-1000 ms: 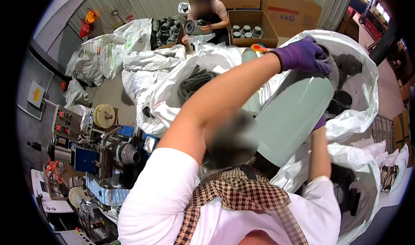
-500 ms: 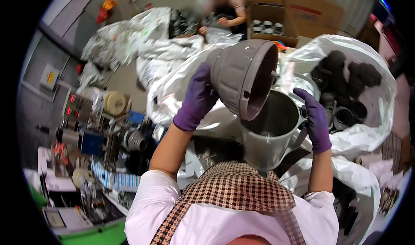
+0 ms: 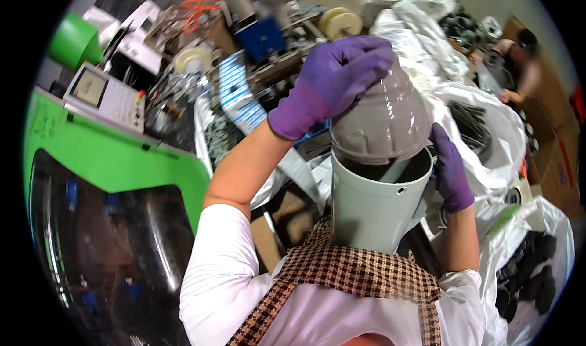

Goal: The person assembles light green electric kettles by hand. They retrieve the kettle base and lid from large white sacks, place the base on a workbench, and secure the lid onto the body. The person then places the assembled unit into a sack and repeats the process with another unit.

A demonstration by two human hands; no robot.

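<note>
A grey-brown, glossy, stepped dome-shaped cover (image 3: 390, 123) is held from above by my left hand (image 3: 336, 80), in a purple glove, with fingers wrapped over its narrow top. The cover sits tilted over the mouth of a light grey plastic jug (image 3: 372, 214); a dark gap shows between them at the right. Near its rim the jug has a small round hole. My right hand (image 3: 452, 172), also gloved in purple, is at the jug's right side, where the handle is; its fingers are partly hidden. The jug stands upright close against my checked apron (image 3: 360, 273).
A green machine (image 3: 122, 163) with a dark clear cover lies at left, a control panel (image 3: 101, 98) on it. Ahead are a blue machine part (image 3: 259, 40) and a cream spool (image 3: 340, 24). White sacks (image 3: 488, 193) of dark parts line the right. Another person (image 3: 525, 65) works at far right.
My view has swung left toward the green machine. The cover, earlier held on its side above the jug, has turned mouth-down over the jug's opening. My left hand has shifted onto its top.
</note>
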